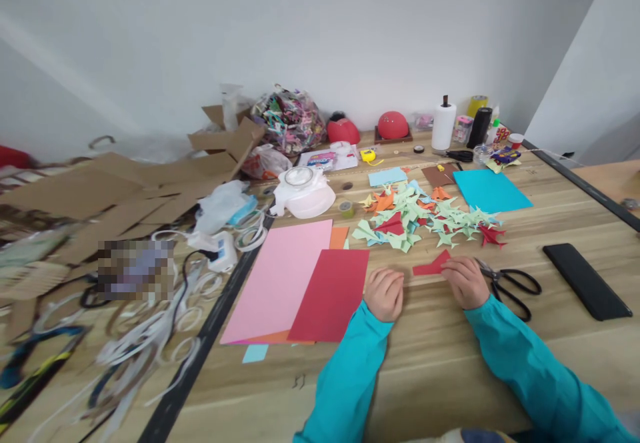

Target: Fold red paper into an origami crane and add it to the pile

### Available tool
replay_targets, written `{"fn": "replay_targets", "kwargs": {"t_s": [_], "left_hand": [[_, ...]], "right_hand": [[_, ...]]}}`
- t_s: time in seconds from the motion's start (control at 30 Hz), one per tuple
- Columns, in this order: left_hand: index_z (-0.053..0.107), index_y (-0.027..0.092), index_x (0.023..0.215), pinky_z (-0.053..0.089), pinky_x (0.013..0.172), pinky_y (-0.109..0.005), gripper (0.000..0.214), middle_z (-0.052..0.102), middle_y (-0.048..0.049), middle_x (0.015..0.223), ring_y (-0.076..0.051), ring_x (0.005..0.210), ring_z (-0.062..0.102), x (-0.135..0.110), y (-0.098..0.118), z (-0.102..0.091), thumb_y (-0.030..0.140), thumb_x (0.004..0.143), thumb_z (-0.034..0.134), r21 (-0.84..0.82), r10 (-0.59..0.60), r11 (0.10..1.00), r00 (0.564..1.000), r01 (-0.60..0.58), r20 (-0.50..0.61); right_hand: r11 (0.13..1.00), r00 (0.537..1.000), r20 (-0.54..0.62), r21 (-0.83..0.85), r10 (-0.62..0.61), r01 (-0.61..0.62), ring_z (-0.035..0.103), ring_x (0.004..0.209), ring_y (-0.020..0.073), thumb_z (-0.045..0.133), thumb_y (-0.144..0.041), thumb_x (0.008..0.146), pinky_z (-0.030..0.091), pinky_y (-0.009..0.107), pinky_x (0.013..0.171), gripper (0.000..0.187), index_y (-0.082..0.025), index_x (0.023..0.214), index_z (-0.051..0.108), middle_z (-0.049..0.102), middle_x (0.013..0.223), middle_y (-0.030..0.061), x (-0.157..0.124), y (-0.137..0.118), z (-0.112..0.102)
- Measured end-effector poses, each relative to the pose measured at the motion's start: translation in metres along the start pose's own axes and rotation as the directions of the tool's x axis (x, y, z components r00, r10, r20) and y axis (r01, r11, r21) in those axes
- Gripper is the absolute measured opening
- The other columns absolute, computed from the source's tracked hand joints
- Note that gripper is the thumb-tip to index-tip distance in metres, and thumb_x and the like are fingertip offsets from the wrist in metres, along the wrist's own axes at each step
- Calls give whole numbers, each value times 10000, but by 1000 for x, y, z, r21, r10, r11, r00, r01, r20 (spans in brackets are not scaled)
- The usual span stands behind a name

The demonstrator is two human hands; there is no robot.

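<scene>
My right hand [466, 283] pinches a small folded piece of red paper [429, 268] at its right end. My left hand [385, 294] rests by the right edge of a red paper sheet [330, 296], its fingers curled together and no item showing in them. Black-handled scissors [509, 284] lie just right of my right hand, the blade tips partly hidden behind it. Beyond both hands spreads a pile of folded paper shapes [415, 213], mostly pale green, with some orange, red and blue ones.
Pink paper [285, 276] lies partly under the red sheet. A black phone-like slab [586, 281] is at the right, and a teal sheet [493, 189] lies beyond the pile. Cables [150, 336] and cardboard [135, 183] clutter the left. A white roll [443, 126] stands near the wall.
</scene>
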State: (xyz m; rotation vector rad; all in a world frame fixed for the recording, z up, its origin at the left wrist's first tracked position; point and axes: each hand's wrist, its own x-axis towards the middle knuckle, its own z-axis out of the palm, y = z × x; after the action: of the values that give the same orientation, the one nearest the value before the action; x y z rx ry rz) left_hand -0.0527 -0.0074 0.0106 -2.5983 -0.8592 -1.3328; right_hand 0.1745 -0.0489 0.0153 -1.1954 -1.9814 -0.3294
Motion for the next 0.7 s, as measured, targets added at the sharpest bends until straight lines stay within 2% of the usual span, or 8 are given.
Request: {"fn": "replay_targets", "kwargs": {"t_s": [0.07,0.17,0.27,0.37,0.53,0.7], "left_hand": [[611,164,885,440,794,-396,196,661,-89,885,-196,851,583,2,7,0,130,761,463,6,-8,1000,1000,8,-20],[610,163,923,419,834,-406,196,653,-91,957,-208,906,573,7,21,5,154,764,495,20,54,998,998,-54,13],[613,166,895,403,853,-397,174,666,-68,908,-188,869,577,8,30,14,140,771,493,19,84,996,996,-85,25],[612,166,853,403,838,-376,179,671,-46,831,-163,821,574,7,29,19,103,771,466,-33,84,996,996,-83,39],[609,160,868,391,828,-371,191,670,-39,833,-159,812,554,4,23,18,110,748,469,-80,89,993,994,-84,62],[615,161,869,392,801,-371,209,671,-50,853,-171,807,553,3,15,11,99,731,470,-53,57,997,998,-54,39]], "right_hand": [[1000,1000,6,7,-3,2,529,895,178,474,-96,789,399,342,769,206,-206,851,637,662,868,47,-1,-2,1],[998,997,57,37,-61,59,527,909,178,470,-97,794,399,346,786,206,-204,845,638,662,889,43,-2,-10,8],[992,992,62,66,-108,104,520,930,177,478,-111,803,392,355,818,188,-203,855,634,659,920,37,-4,-19,15],[991,989,74,65,-125,121,514,944,178,491,-115,800,384,359,834,174,-202,857,631,660,926,29,-5,-23,18],[994,988,114,42,-107,103,521,929,172,483,-98,786,361,375,874,174,-193,816,626,659,917,30,-1,-24,13],[998,995,90,47,-41,37,536,900,177,495,-87,766,385,371,840,146,-177,782,608,659,886,41,-1,-11,7]]}}
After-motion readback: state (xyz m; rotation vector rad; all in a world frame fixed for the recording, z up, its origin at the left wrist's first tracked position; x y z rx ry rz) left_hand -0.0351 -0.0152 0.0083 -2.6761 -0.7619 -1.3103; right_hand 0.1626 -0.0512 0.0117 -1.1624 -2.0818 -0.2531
